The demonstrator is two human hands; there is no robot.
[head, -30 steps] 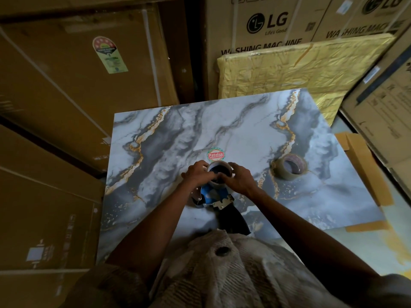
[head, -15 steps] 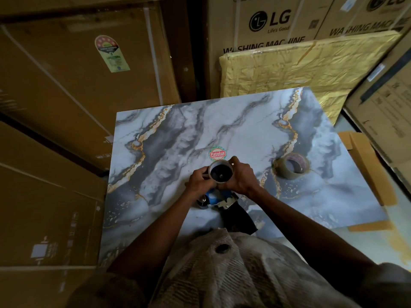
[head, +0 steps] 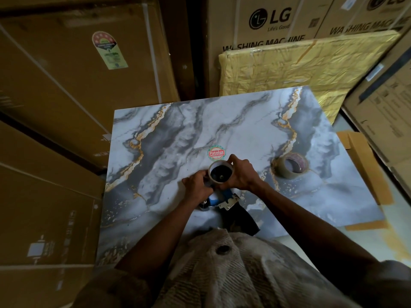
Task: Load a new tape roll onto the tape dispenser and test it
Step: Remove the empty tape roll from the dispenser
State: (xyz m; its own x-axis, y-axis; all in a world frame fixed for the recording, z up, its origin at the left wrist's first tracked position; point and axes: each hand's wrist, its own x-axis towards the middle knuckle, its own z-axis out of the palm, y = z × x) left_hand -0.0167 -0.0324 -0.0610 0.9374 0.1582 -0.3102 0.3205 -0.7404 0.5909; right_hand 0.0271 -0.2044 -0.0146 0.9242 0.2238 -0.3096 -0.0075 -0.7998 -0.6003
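Dim storeroom, stacked cardboard cartons [head: 77, 90] (one LG-branded), marble-patterned tabletop [head: 178, 134]

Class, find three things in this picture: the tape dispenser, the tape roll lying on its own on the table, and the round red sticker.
tape dispenser [head: 223, 197], head view, on its blue body.
loose tape roll [head: 280, 167], head view, on its outer wall.
round red sticker [head: 216, 152], head view, on its centre.

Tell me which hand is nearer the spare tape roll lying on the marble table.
Right. The right hand grips the roll on the dispenser, with bare table between it and the spare tape roll. The left hand is on the far side of that dispenser, farther away.
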